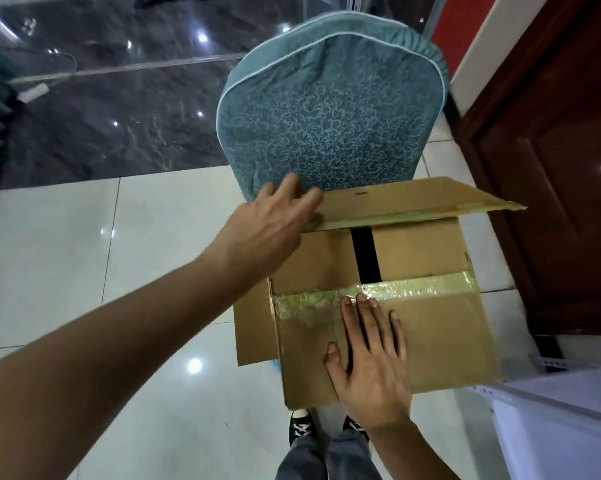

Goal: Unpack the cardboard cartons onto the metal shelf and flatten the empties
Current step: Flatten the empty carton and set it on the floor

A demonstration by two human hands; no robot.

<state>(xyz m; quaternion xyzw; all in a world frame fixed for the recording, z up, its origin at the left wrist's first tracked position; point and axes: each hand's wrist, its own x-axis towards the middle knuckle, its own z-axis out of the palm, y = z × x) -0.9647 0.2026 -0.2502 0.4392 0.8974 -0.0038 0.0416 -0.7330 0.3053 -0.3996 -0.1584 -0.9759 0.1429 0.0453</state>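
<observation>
A brown cardboard carton (416, 258) stands on a chair in front of me. Its far flap (413, 199) is raised and its near flap (441, 327) lies flat, with shiny yellowish tape (413, 289) along the near flap's edge. A dark gap shows between the two inner flaps. My left hand (267, 226) touches the left end of the far flap, fingers extended. My right hand (371, 358) lies flat on the near flap, fingertips at the tape. The carton's contents are hidden.
The chair (330, 112) has a teal patterned cover, its back rising behind the carton. A dark wooden door (551, 168) is on the right. A white metal shelf edge (548, 393) shows at lower right. My shoes (300, 426) stand on pale floor tiles.
</observation>
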